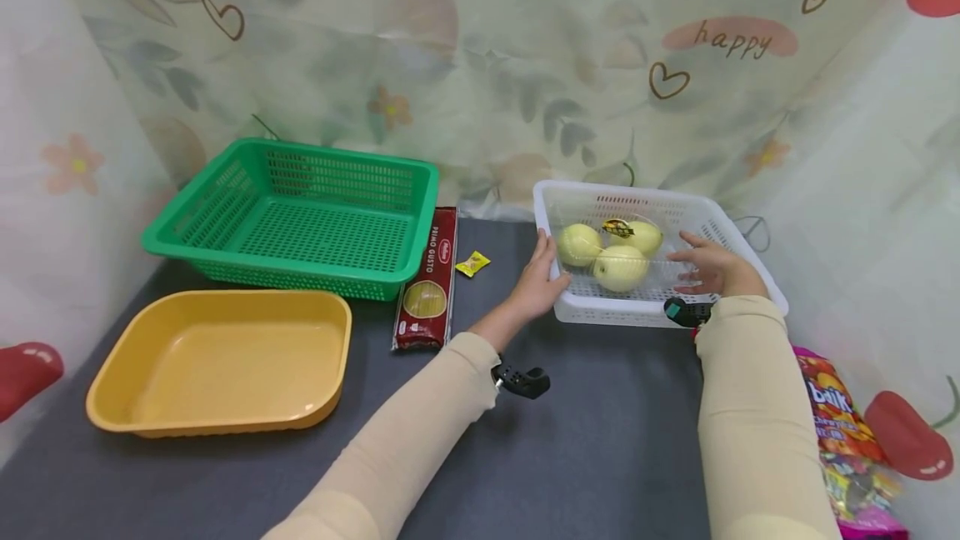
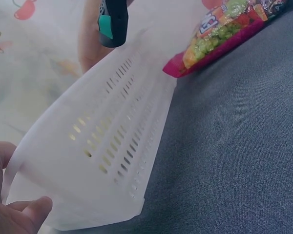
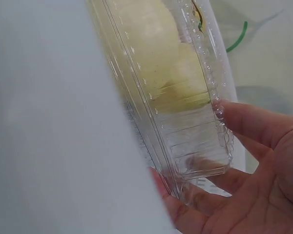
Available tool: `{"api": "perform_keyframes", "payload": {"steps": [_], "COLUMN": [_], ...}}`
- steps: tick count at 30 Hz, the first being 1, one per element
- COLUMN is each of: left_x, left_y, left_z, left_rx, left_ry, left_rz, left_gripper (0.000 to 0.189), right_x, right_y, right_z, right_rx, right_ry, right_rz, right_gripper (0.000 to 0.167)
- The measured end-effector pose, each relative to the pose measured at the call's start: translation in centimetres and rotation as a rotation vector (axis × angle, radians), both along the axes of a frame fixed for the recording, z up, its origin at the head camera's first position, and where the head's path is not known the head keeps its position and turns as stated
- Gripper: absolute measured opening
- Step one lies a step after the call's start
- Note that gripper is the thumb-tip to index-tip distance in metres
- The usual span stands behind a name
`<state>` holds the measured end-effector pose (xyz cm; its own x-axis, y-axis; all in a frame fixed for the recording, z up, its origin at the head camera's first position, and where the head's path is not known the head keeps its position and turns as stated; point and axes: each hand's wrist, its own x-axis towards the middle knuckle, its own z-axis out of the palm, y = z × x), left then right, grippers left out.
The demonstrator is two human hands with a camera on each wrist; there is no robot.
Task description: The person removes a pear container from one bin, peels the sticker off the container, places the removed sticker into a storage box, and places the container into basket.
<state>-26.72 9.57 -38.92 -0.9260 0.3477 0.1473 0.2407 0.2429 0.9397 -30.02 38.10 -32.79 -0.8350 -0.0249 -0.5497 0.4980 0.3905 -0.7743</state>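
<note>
A white plastic basket (image 1: 611,312) stands at the back right of the table. My left hand (image 1: 536,283) grips its left front corner, with the thumb over the near side of the rim; the left wrist view shows that hand (image 2: 14,204) at the edge. Inside the basket sits a clear plastic clamshell box (image 3: 195,131) with 3 pale yellow-green round fruits (image 1: 621,268) and a dark label on its lid. My right hand (image 1: 714,263) reaches over the basket's front rim and holds the box's right end, thumb at one edge, fingers (image 3: 200,202) at the other.
A green basket (image 1: 292,272) stands at the back left, behind a yellow tub (image 1: 225,423). Between the baskets lie a dark red pasta pack (image 1: 427,298) and a small yellow wrapped candy (image 1: 472,263). Candy bags (image 1: 843,415) lie at the right edge. Printed curtains surround the table.
</note>
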Motion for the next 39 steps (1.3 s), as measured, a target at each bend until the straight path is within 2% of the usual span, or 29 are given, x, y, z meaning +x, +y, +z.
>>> {"api": "perform_keyframes", "payload": {"steps": [10, 20, 30, 39], "left_x": [-0.1, -0.1, 0.0, 0.0], "left_y": [-0.2, -0.2, -0.1, -0.1], "left_z": [0.0, -0.1, 0.0, -0.1], "left_rx": [0.01, 0.023, 0.019, 0.009], "left_ry": [-0.011, 0.006, -0.005, -0.017], "left_rz": [-0.009, -0.003, -0.015, -0.022], "left_gripper": [0.07, 0.07, 0.071, 0.071], "right_x": [-0.4, -0.6, 0.1, -0.3], "right_y": [-0.2, 0.6, 1.1, 1.0], "right_z": [0.4, 0.0, -0.1, -0.2], "right_rx": [0.01, -0.042, -0.151, -0.122], "right_ry": [-0.018, 0.036, 0.17, 0.183], "right_rz": [-0.006, -0.035, -0.108, -0.118], "right_gripper": [0.076, 0.075, 0.06, 0.052]}}
